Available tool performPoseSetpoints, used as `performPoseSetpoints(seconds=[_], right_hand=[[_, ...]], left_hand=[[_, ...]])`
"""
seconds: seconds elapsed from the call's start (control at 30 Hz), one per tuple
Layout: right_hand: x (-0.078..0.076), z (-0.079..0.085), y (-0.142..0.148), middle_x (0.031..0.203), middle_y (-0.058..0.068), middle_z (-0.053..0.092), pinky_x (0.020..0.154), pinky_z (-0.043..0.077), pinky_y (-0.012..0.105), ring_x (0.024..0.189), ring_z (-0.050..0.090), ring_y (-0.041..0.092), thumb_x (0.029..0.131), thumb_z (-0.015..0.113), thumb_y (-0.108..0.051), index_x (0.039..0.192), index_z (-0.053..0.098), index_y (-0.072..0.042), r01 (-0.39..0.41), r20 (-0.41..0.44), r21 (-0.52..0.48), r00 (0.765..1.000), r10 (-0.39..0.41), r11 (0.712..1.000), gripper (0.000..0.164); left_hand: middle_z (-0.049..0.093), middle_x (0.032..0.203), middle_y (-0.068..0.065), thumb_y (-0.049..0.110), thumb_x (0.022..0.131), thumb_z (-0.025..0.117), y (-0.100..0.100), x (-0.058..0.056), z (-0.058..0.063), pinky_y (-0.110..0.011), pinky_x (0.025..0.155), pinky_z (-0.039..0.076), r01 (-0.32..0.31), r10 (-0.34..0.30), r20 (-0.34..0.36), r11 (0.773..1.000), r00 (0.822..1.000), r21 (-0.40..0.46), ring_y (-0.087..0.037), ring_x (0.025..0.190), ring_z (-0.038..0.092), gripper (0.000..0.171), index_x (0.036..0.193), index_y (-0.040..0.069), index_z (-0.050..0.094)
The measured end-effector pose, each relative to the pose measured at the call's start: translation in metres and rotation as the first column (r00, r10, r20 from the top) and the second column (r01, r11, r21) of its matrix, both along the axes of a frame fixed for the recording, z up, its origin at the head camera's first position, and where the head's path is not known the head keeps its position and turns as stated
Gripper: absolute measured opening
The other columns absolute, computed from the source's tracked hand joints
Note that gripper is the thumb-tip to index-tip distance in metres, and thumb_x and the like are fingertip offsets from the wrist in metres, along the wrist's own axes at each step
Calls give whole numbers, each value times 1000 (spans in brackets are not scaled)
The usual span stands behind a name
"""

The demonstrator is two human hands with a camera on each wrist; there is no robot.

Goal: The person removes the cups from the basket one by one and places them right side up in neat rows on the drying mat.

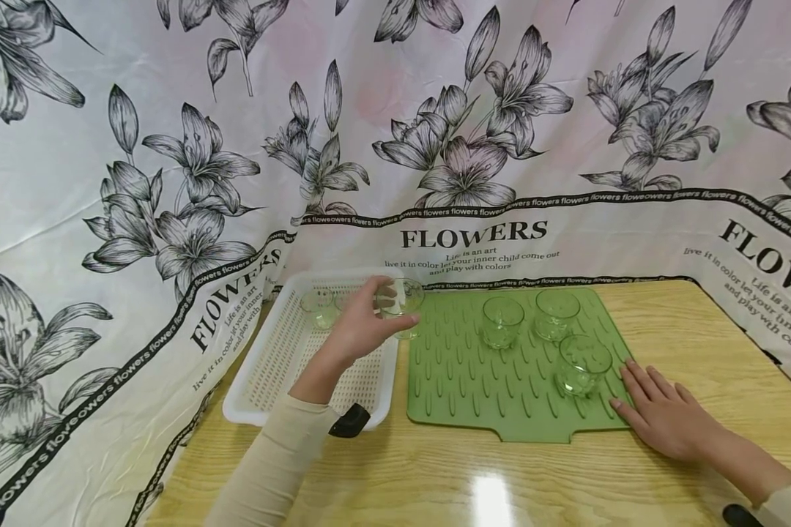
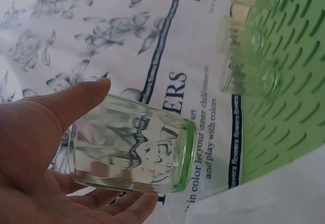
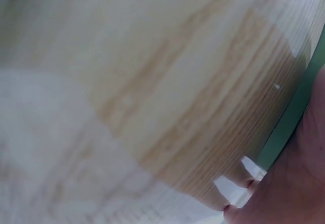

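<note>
My left hand (image 1: 358, 324) grips a clear glass tumbler (image 2: 133, 148) between thumb and fingers. It holds the tumbler above the gap between the white basket (image 1: 239, 416) and the green drying mat (image 1: 451, 388). The left wrist view shows the tumbler's thick, green-tinted base pointing away from the palm. My right hand (image 1: 666, 411) rests on the table with fingers stretched out, touching the mat's right edge. Three tumblers stand on the mat: a left one (image 1: 502, 322), a back one (image 1: 556, 315) and a front right one (image 1: 583, 366).
At least one more glass (image 1: 318, 311) stands at the back of the perforated basket; my left hand partly hides that area. The wooden table (image 1: 435, 483) runs along the front. A flower-printed cloth (image 1: 343, 241) hangs behind and at both sides.
</note>
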State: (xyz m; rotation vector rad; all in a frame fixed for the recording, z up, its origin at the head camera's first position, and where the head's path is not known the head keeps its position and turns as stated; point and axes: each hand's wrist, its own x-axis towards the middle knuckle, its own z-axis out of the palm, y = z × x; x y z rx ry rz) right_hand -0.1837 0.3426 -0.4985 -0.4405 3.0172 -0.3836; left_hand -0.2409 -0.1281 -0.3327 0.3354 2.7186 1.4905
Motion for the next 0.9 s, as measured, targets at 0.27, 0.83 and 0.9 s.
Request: performPoseSetpoints(seconds=[0.27,0.83,0.9], right_hand=[[0,1,0,161,37,17,107,15,81,144,16,62,112,36,-42,156,20,14,-1,7,-4,1000,1,1000,73],[-2,-1,2,163,36,13,108,12,81,145,12,62,112,35,-43,157,17,13,-1,29,-19,1000,1,1000,74],[-1,-1,2,163,36,13,108,12,81,145,12,62,112,36,-43,157,17,13,0,28,-20,1000,1,1000,74]], left_hand=[[54,142,-10,36,85,85,16,5,-5,-48,101,53,44,-44,-6,999,999,22,-32,132,54,84,153,13,40],[51,147,-9,32,85,85,53,11,-26,-49,105,50,89,-93,54,994,994,69,-31,136,50,88,156,14,36],[51,147,-9,32,85,85,59,11,-30,-49,105,50,90,-94,55,993,994,76,-31,136,50,89,156,14,36]])
